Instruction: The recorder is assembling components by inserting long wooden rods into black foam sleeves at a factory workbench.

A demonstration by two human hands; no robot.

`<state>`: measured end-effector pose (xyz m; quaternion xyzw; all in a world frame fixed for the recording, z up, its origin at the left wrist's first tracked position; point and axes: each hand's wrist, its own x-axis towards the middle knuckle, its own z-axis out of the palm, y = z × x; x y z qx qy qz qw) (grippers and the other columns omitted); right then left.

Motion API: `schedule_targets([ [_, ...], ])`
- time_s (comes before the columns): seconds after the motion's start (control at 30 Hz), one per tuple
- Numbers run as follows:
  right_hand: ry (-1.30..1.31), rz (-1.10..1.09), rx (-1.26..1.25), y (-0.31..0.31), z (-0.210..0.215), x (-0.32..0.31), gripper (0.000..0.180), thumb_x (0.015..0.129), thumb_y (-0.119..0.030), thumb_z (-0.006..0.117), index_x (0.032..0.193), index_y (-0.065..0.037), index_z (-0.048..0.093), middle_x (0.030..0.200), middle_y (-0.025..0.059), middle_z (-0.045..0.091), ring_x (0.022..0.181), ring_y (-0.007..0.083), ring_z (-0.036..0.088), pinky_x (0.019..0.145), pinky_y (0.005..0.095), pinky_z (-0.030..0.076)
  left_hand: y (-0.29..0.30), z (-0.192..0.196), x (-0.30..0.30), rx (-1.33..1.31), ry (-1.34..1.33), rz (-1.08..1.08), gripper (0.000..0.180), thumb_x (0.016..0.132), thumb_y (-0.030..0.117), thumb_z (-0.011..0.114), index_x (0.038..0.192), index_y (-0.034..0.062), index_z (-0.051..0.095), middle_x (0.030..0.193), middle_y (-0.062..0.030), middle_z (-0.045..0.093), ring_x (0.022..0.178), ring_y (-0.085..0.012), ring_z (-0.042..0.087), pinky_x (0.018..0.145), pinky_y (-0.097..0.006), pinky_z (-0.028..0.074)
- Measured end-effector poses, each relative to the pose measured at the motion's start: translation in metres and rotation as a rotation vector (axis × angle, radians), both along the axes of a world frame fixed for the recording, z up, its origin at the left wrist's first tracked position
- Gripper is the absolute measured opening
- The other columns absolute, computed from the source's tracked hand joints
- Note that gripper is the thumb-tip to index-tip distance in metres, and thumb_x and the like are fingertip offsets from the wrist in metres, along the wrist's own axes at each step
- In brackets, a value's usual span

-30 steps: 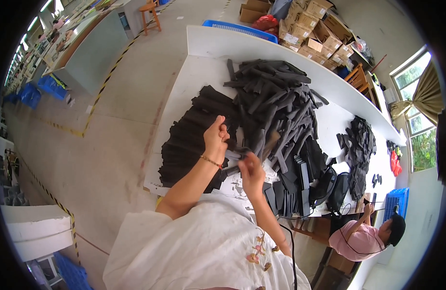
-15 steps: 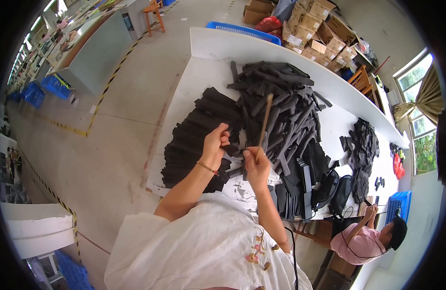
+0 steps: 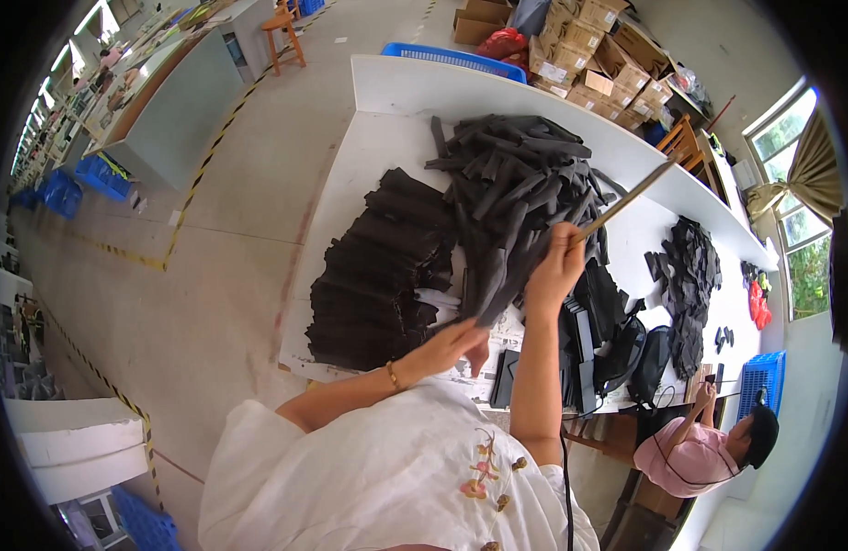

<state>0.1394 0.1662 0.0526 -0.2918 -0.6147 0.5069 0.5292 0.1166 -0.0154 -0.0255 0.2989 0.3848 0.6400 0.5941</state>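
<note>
Blue plastic basket past your bench's far edge; right hand pinching one tan stick, left hand one charcoal strip.

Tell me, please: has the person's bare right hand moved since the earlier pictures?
Yes. Judged against the long upright white panel, the bare right hand has moved rightward and farther forward, nearer to it.

Charcoal strips, tan stick, flower-patterned white shirt

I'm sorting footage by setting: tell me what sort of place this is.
Probably a workshop or factory: heaped dark strips on a table, stacked cartons beyond it, and striped floor tape.
</note>
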Motion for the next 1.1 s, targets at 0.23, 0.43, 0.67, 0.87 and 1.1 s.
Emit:
schedule_targets([
  [0.23, -0.205, 0.332, -0.13, -0.001, 0.018, 0.012, 0.024, 0.097, -0.025, 0.056, 0.086, -0.004, 0.059, 0.064, -0.0042, 0.046, 0.055, 0.0029, 0.041, 0.048, 0.0198, 0.03, -0.003, 0.012, -0.046, 0.109, 0.294, 0.601, 0.014, 0.096, 0.015, 0.052, 0.095, 0.0028, 0.057, 0.089, -0.0054, 0.06, 0.081, -0.0114, 0.054, 0.077, -0.026, 0.044],
  [0.43, -0.196, 0.536, -0.281, -0.042, -0.001, 0.013, 0.02, 0.092, -0.022, 0.064, 0.089, -0.003, 0.058, 0.062, -0.006, 0.046, 0.054, 0.0026, 0.041, 0.049, 0.0186, 0.031, 0.036, 0.036, -0.085, 0.1, 0.257, 0.417, 0.009, 0.089, 0.01, 0.065, 0.093, 0.0028, 0.062, 0.078, 0.0051, 0.056, 0.071, -0.0018, 0.049, 0.066, -0.018, 0.041],
  [0.67, -0.181, 0.567, -0.408, -0.05, -0.042, 0.021, 0.014, 0.087, -0.011, 0.069, 0.088, -0.003, 0.057, 0.064, -0.0071, 0.046, 0.057, 0.0017, 0.039, 0.05, 0.0182, 0.031, 0.036, 0.015, -0.08, 0.011, -0.028, 0.491, 0.015, 0.093, 0.018, 0.059, 0.095, 0.0033, 0.062, 0.077, 0.0066, 0.054, 0.067, -0.0003, 0.045, 0.059, -0.018, 0.037],
  [0.87, -0.323, 0.557, -0.321, -0.051, -0.054, 0.019, 0.014, 0.089, -0.013, 0.067, 0.088, -0.003, 0.058, 0.066, -0.0088, 0.045, 0.06, 0.0013, 0.035, 0.052, 0.0182, 0.028, 0.05, 0.011, -0.096, -0.06, 0.19, 0.633, 0.027, 0.095, 0.026, 0.057, 0.085, 0.0029, 0.066, 0.079, 0.0028, 0.061, 0.074, -0.0051, 0.054, 0.065, -0.021, 0.041],
  [1.1, -0.389, 0.517, -0.331, -0.03, -0.07, 0.021, 0.013, 0.088, -0.012, 0.066, 0.09, -0.002, 0.06, 0.067, -0.0081, 0.047, 0.061, 0.0013, 0.038, 0.052, 0.0195, 0.031, 0.063, -0.034, -0.132, -0.13, -0.195, 0.925, 0.041, 0.097, 0.043, 0.048, 0.077, 0.0085, 0.057, 0.08, -0.0038, 0.065, 0.074, -0.0139, 0.063, 0.066, -0.024, 0.048],
])
